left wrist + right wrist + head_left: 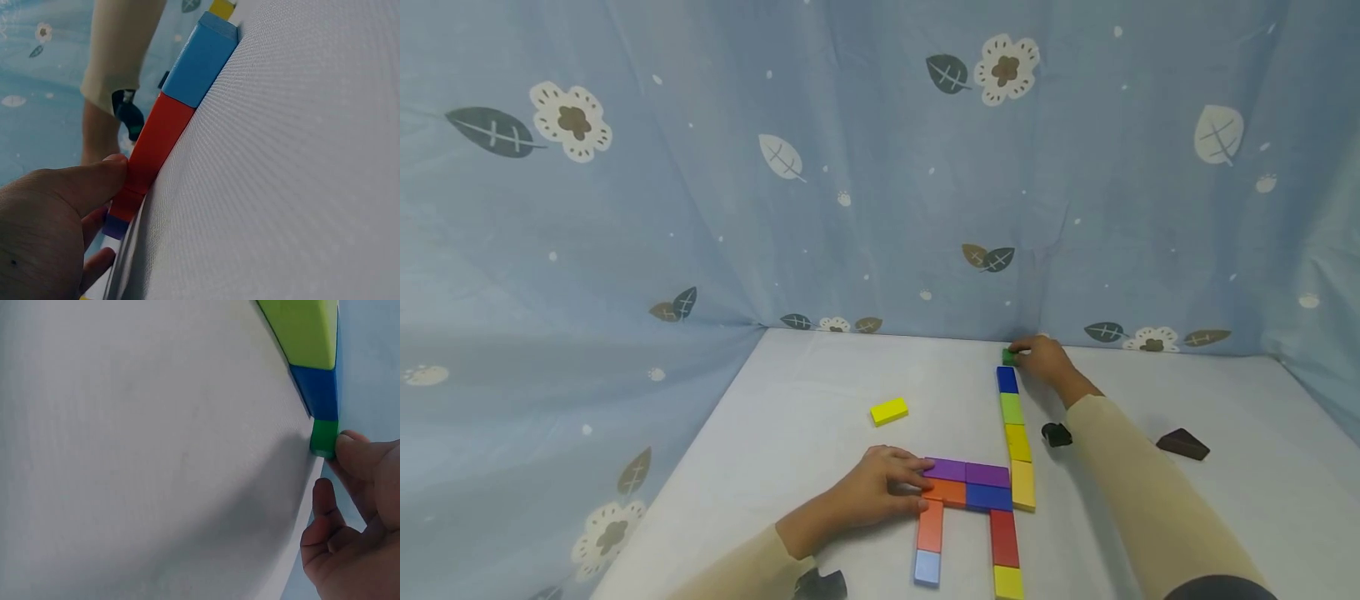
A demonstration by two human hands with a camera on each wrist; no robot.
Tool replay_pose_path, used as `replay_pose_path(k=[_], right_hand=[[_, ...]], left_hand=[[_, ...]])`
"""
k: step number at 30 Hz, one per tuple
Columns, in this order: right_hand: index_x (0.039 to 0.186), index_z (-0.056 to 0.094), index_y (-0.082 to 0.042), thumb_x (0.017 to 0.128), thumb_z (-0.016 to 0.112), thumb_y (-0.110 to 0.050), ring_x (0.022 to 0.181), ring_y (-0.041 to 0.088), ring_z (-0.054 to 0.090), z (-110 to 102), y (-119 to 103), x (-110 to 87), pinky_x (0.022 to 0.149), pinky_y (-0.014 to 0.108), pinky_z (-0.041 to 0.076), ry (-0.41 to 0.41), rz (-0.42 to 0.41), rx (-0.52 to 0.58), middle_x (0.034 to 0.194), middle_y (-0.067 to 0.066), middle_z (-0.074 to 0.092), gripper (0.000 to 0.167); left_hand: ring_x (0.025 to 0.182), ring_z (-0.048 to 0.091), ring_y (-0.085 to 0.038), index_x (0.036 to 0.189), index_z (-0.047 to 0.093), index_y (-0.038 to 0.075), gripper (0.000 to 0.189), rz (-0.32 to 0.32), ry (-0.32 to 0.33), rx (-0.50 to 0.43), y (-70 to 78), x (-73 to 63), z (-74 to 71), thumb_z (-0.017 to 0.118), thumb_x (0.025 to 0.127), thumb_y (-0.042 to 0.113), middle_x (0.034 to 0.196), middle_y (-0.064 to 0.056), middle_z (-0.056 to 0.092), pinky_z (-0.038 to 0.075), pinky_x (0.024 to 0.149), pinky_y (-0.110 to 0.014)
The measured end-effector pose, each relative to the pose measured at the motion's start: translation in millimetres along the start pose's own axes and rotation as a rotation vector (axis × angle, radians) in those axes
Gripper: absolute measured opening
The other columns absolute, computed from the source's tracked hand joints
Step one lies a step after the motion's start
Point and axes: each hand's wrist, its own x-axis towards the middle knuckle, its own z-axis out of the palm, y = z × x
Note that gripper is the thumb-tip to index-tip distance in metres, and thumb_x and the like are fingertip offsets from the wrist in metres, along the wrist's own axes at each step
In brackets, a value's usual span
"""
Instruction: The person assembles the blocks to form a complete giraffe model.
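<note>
At the far end of a line of flat wooden blocks, my right hand (1047, 364) pinches a small green block (324, 437) between thumb and finger. In the head view it sits beyond a dark blue block (1007, 380), then light green (1012, 409), yellow (1018, 442) and pale yellow (1022, 485) ones. My left hand (880, 487) rests its fingertips at the left ends of a purple block (945, 470) and an orange block (945, 492). Its thumb lies near the salmon block (930, 526). In the left wrist view the thumb touches a red-orange side (161, 140).
A second purple block (988, 475) and a blue block (989, 497) complete two rows. Below stand light blue (927, 568), red (1004, 538) and yellow (1008, 582) blocks. A loose yellow block (889, 412) lies left; a dark brown angular piece (1183, 444) lies right. A patterned curtain (880, 208) borders the table.
</note>
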Motion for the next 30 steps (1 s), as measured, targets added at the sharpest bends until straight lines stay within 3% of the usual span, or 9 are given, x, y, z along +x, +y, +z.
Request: replay_pose_path(k=[8, 19, 30], right_hand=[[0.136, 0.053, 0.001, 0.101, 0.049, -0.009, 0.128, 0.042, 0.041, 4.8, -3.6, -2.0, 0.105, 0.055, 0.034, 0.006, -0.027, 0.016, 0.136, 0.023, 0.051, 0.037], [0.134, 0.055, 0.000, 0.101, 0.047, -0.009, 0.124, 0.040, 0.045, 10.3, 3.1, 4.9, 0.105, 0.055, 0.033, -0.049, -0.014, 0.077, 0.133, 0.023, 0.052, 0.035], [0.134, 0.056, 0.000, 0.102, 0.046, -0.008, 0.123, 0.039, 0.045, 9.5, 3.4, 5.0, 0.105, 0.055, 0.033, -0.045, -0.025, 0.093, 0.133, 0.022, 0.052, 0.034]], left_hand=[[0.124, 0.045, -0.006, 0.117, 0.072, 0.033, 0.036, -0.005, -0.010, -0.003, -0.1, -0.5, 2.2, 0.062, 0.089, 0.055, 0.134, 0.024, 0.052, 0.027, 0.106, -0.049], [0.123, 0.045, -0.005, 0.116, 0.072, 0.032, 0.036, 0.009, -0.005, 0.019, 0.6, -0.4, 1.7, 0.063, 0.090, 0.053, 0.134, 0.023, 0.052, 0.028, 0.106, -0.047], [0.124, 0.044, -0.006, 0.117, 0.072, 0.032, 0.036, -0.002, -0.013, 0.013, 0.1, -0.6, -0.1, 0.062, 0.090, 0.054, 0.135, 0.024, 0.051, 0.027, 0.107, -0.048]])
